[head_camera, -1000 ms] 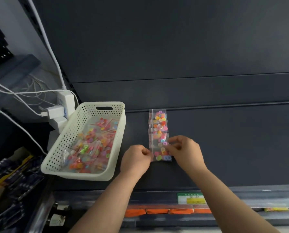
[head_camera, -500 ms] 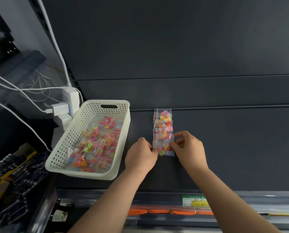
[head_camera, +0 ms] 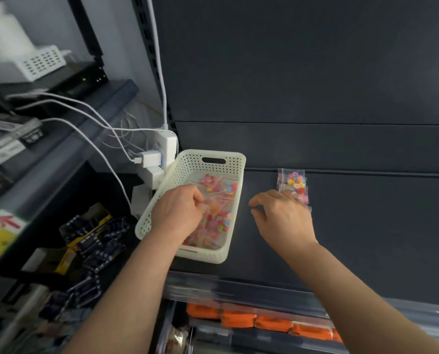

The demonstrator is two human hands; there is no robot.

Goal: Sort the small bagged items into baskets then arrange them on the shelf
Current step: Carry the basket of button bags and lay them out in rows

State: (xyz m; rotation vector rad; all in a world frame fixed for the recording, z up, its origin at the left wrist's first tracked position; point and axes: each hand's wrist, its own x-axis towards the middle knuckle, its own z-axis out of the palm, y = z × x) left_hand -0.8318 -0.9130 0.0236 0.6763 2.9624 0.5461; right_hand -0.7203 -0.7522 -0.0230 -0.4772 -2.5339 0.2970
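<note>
Down on the dark shelf point(head_camera: 366, 226), a white perforated basket point(head_camera: 235, 175) stands at the left end, its handle slot toward the back panel. Clear bags point(head_camera: 219, 218) of small coloured pieces lie loose across its floor. The left hand point(head_camera: 180, 213) reaches into the basket from the near side, its fingers point(head_camera: 198, 200) curled down onto those bags. Blur hides whether they pinch one or only touch, so I cannot tell. To the right of the basket, apart from it, a row of bags point(head_camera: 294, 181) of the same kind lies flat on the shelf, overlapping, running from the back panel toward the front. The right hand point(head_camera: 283, 218) hovers palm down between the basket and the row, covering the row's near end. Its fingers are loosely curled and spread, with nothing visible in them. Against the basket's left wall sits a white power strip point(head_camera: 167, 146) with chargers and cables plugged in. Orange packets point(head_camera: 239, 318) lie on the tier below.
</note>
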